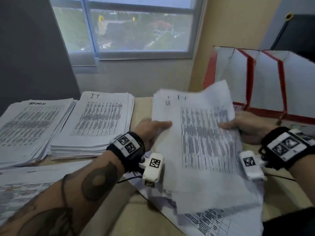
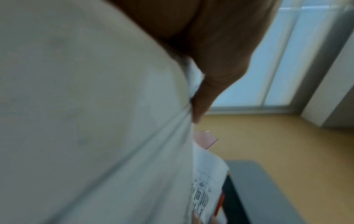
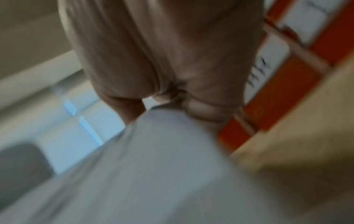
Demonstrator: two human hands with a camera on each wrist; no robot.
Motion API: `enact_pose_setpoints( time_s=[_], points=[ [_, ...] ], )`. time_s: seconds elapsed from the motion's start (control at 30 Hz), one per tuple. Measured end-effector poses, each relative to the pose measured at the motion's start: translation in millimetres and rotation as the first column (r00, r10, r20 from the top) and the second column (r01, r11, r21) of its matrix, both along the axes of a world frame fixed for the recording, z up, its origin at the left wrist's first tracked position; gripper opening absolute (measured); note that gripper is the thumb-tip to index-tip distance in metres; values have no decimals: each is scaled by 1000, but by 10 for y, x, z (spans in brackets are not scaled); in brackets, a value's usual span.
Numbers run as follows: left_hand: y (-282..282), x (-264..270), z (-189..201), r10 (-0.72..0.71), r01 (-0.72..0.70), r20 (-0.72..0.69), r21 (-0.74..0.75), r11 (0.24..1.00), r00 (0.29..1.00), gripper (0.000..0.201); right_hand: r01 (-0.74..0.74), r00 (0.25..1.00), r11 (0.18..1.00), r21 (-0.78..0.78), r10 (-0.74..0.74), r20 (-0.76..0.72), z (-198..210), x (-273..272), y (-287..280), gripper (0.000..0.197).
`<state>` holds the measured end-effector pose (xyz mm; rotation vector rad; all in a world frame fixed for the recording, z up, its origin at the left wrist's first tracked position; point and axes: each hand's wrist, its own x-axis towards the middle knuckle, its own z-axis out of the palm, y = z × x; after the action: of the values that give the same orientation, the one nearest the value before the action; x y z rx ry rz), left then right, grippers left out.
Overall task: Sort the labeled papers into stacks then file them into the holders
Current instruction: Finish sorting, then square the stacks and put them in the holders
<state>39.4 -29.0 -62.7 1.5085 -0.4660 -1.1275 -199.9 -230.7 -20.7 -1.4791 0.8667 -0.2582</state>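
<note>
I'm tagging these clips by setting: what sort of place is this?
Most likely an office: sorted paper stacks marked "ADMIN" and "IT" on a desk, red and white file holders against the wall, and a window.

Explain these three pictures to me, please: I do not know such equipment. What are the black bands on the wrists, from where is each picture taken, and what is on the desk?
There is no robot, only a person sorting papers. The black bands carry small cameras. The big picture comes from a head camera; the two blurred ones look along each hand. The left hand and right hand together hold a bundle of printed sheets above the desk. On the desk lie a stack marked ADMIN and a stack marked IT. At the right stand red and white file holders.
</note>
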Motion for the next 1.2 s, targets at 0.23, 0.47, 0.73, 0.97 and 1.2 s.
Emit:
enact_pose_setpoints(
  time_s=[0.23, 0.47, 0.73, 0.97, 1.2],
  points=[
    [149, -157, -225, -187, 15, 435, 370, 929, 881, 45, -86, 904, 870, -485, -136, -405, -248, -110, 56, 20],
    [40, -103, -7, -471, 51, 848, 474, 879, 245, 99, -476, 483, 737, -480, -238, -843, -193, 21, 82, 93],
    [-369, -72, 34, -697, 136, 692, 684, 717, 188, 109, -741, 562, 517, -428, 129, -817, -211, 701, 499, 104],
    [-429, 106, -29, -428, 117, 785, 423, 898, 449, 24, -697, 598, 499, -514, 9, -802, -167, 820, 502, 75],
    [-379, 188, -53, -314, 172, 677, 271, 947, 665, 20, -419, 887, 482, -769, 37, -460, -231, 530, 188, 33]
  ],
)
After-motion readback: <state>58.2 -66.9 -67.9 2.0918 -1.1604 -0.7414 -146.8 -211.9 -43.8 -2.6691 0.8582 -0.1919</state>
